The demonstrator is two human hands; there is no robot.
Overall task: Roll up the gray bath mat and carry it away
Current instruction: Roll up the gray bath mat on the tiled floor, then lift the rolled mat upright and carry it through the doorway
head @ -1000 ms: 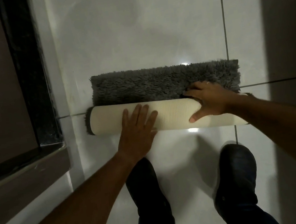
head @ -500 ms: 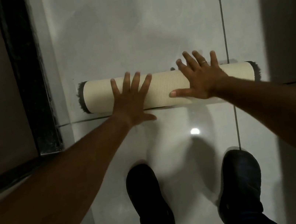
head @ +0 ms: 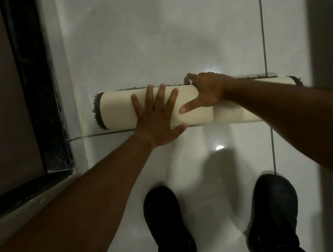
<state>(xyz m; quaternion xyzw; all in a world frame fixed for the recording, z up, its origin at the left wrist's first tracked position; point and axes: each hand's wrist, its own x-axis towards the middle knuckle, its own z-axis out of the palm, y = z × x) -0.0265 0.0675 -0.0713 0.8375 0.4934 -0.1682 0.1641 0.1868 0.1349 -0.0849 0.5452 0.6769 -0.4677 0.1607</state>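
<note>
head view, looking down past two bare forearms at a pale tiled floor (head: pixel 146 31). the gray bath mat (head: pixel 120 113) lies on the floor as a fully wound roll, directly under both hands and ahead of the person's two dark shoes (head: pixel 167 219).

the left hand (head: pixel 158 118) is spread flat, fingers splayed wide, palm pressing down on the top and near side of the roll; it closes around nothing. the right hand (head: pixel 208 91) sits just to the right of it, thumb stretched toward the left hand along the near face, fingers curving over the top toward the far side of the roll. whether those fingers hook the far edge cannot be told, as they are hidden behind the hand.

the roll's long axis runs left to right across the view, crosswise to the arms, with the right end sitting slightly nearer the person than the left. one end juts well past the left hand; the other runs under the right forearm and out beyond it.

the outside of the roll is the mat's cream, finely ribbed backing. dark gray shaggy pile shows only as a fringe at each end and a thin line along the far top edge. the near side of the roll lies along a dark grout line (head: pixel 88 136).
</note>
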